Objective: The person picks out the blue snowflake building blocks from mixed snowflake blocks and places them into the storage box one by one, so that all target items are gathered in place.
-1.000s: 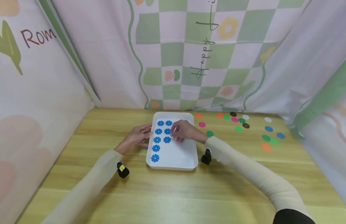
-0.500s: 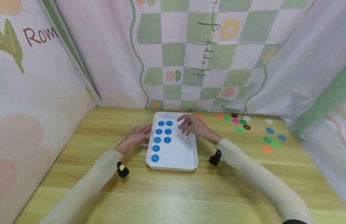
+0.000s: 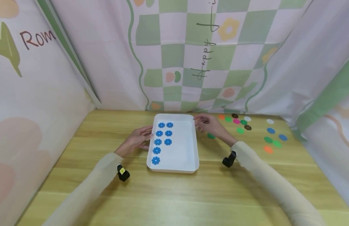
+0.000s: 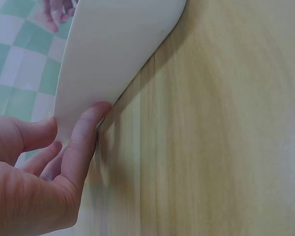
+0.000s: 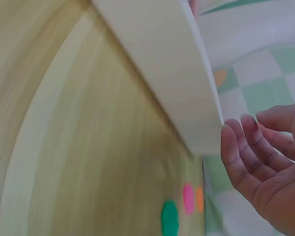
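A white rectangular tray [image 3: 181, 153] holds blue flower-shaped discs [image 3: 159, 133], a full column at the left and a shorter one beside it. My left hand [image 3: 135, 140] grips the tray's left side; in the left wrist view the thumb [image 4: 42, 133] is at the rim and a finger [image 4: 81, 137] lies along the outer wall. My right hand [image 3: 209, 125] is over the tray's far right corner, holding nothing. Its fingers are loosely bent and apart in the right wrist view, close to the tray's rim [image 5: 214, 93].
Loose flower discs lie on the wooden table [image 3: 174, 194] to the right: dark green [image 3: 211, 136], orange [image 3: 268, 149], pink [image 3: 236, 121], brown [image 3: 248, 127], white [image 3: 270, 121] and blue [image 3: 283, 137]. A checkered curtain [image 3: 197, 56] hangs behind the table.
My right hand has let go of the blue discs, lifted out of the tray and moved right past its edge. My left hand has stayed at the tray's left side.
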`<state>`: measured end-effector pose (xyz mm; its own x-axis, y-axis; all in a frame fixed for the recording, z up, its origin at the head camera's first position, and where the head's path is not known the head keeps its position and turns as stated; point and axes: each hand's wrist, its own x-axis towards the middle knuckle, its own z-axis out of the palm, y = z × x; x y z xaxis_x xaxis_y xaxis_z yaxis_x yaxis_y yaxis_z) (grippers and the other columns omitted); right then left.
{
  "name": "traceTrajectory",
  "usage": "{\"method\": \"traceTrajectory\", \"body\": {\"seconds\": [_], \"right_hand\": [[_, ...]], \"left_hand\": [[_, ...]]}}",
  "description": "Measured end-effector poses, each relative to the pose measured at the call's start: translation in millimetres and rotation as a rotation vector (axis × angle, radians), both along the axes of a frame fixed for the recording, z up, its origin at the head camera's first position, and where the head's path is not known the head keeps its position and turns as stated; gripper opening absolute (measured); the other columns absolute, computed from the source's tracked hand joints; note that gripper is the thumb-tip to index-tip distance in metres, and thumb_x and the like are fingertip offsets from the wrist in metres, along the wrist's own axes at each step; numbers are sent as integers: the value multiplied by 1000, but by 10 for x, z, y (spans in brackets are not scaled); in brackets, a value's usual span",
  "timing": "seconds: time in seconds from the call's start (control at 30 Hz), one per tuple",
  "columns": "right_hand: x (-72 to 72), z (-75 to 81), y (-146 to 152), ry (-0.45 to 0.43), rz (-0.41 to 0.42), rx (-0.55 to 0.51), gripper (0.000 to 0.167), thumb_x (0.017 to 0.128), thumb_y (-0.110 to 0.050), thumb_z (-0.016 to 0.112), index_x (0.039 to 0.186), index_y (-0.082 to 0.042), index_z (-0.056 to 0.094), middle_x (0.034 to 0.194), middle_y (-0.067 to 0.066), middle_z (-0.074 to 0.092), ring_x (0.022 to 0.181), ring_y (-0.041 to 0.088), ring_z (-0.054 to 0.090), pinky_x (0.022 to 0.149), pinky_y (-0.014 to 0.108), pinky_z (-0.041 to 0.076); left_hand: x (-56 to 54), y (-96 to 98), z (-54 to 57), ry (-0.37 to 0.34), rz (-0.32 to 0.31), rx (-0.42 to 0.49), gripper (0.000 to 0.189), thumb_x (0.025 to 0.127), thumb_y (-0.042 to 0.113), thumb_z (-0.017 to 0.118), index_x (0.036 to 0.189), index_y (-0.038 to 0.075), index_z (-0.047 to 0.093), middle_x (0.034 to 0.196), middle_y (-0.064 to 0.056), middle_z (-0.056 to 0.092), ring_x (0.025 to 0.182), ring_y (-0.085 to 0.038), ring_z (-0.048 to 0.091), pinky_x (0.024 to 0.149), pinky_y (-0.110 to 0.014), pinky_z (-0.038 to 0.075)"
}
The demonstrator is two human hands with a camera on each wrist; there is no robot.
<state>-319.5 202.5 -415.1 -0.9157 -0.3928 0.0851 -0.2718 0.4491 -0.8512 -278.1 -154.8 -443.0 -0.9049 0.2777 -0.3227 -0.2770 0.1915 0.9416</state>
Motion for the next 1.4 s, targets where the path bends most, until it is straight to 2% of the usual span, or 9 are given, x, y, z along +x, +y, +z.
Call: {"method": "traceTrajectory", "body": {"seconds": [0.17, 0.27, 0.4, 0.67, 0.77, 0.87, 1.0, 1.17, 1.4], "right_hand": [[-36, -53, 260, -20, -16, 3, 35, 108, -10, 56, 137, 9, 58, 114, 34, 68, 97, 40, 71, 81, 49, 67], [-79, -70, 427, 12, -12, -15, 35, 109, -9, 55, 137, 11, 56, 117, 36, 67, 95, 34, 73, 83, 48, 67], [-109, -59, 653, 64, -50, 7, 36, 108, -12, 60, 136, 9, 59, 120, 35, 66, 93, 26, 75, 86, 40, 67], [-165, -40, 1204, 51, -115, 93, 48, 109, -25, 58, 145, 6, 53, 130, 27, 67, 101, 8, 71, 89, 25, 63], [-160, -36, 1433, 44, -154, 112, 50, 109, -30, 58, 147, 3, 53, 131, 23, 68, 103, 7, 71, 90, 24, 62], [-168, -81, 1673, 34, -190, 130, 49, 109, -30, 58, 149, -1, 52, 138, 17, 65, 106, -1, 66, 89, 16, 57], [-157, -157, 1976, 51, -191, 187, 49, 110, -25, 57, 151, 0, 49, 147, 18, 57, 110, -9, 55, 89, 8, 49], [-125, -212, 2267, 46, -227, 223, 51, 111, -27, 55, 153, 0, 47, 148, 20, 57, 110, -9, 53, 88, 8, 49], [-62, -223, 2574, -1, -351, 292, 62, 110, -49, 50, 155, -8, 46, 147, 20, 58, 103, -5, 57, 86, 22, 51]], "left_hand": [[7, -8, -4, -7, 0, 13, 60, 110, 14, 55, 165, 13, 32, 167, -19, 36, 139, -43, 54, 93, -43, 65], [12, -8, 0, -9, 4, 11, 59, 110, 14, 54, 165, 13, 32, 167, -18, 36, 139, -43, 54, 93, -43, 65], [11, -6, -1, -8, 6, 8, 59, 110, 13, 54, 165, 13, 32, 167, -18, 36, 139, -43, 54, 93, -43, 65], [2, 5, -4, -7, 13, -17, 59, 110, 15, 54, 165, 14, 32, 167, -17, 37, 139, -42, 55, 92, -43, 66], [-4, 10, -10, -3, 12, -12, 59, 110, 15, 54, 165, 14, 33, 167, -17, 37, 139, -42, 54, 92, -44, 66], [-7, 10, -13, 1, 8, -7, 59, 110, 15, 54, 165, 14, 33, 167, -17, 37, 139, -42, 54, 92, -44, 66], [-4, 8, -12, 2, 5, -8, 59, 110, 15, 54, 165, 14, 33, 167, -17, 37, 139, -42, 54, 92, -44, 66], [0, 5, -1, 3, 6, -7, 58, 110, 15, 54, 165, 14, 33, 167, -17, 37, 139, -42, 54, 93, -44, 65], [2, 6, 8, -4, 8, -4, 59, 110, 15, 54, 165, 14, 33, 167, -18, 37, 139, -42, 55, 93, -44, 65]]}}
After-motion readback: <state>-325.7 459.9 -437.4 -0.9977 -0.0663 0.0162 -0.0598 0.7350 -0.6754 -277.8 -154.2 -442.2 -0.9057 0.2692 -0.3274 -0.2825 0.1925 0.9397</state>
